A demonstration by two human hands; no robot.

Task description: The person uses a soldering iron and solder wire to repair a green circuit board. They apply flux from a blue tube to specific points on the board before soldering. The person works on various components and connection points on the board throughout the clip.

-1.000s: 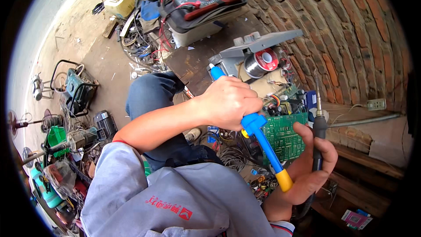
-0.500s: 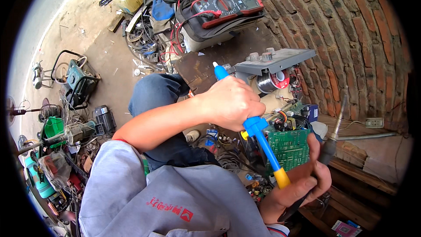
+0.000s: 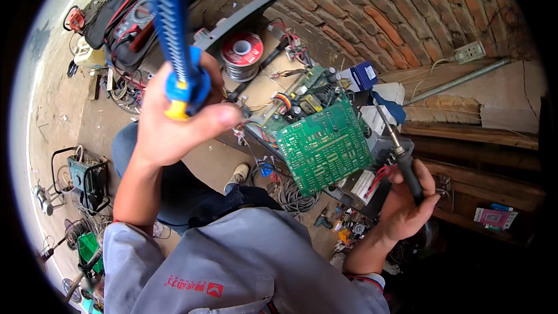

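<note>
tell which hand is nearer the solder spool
Left. The left hand, holding the blue tool, is just lower left of the solder spool in view; the right hand, holding the soldering iron, is farther off, lower right.

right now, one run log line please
left hand: holds blue-and-yellow tool | right hand: holds soldering iron | green circuit board: between hands | solder spool: upper left of board

A multimeter [image 3: 136, 18] lies beyond the left grip [image 3: 160, 139], a jug [image 3: 90, 57] farther left; a framed machine [image 3: 88, 178] stands well left of that grip. Beyond the right grip [image 3: 406, 214] are a socket [image 3: 468, 53], a pipe [image 3: 457, 83] and a brick wall [image 3: 407, 11]; right of it, a pink card [image 3: 494, 218]; between both grips, a cable coil [image 3: 299, 199].
</note>
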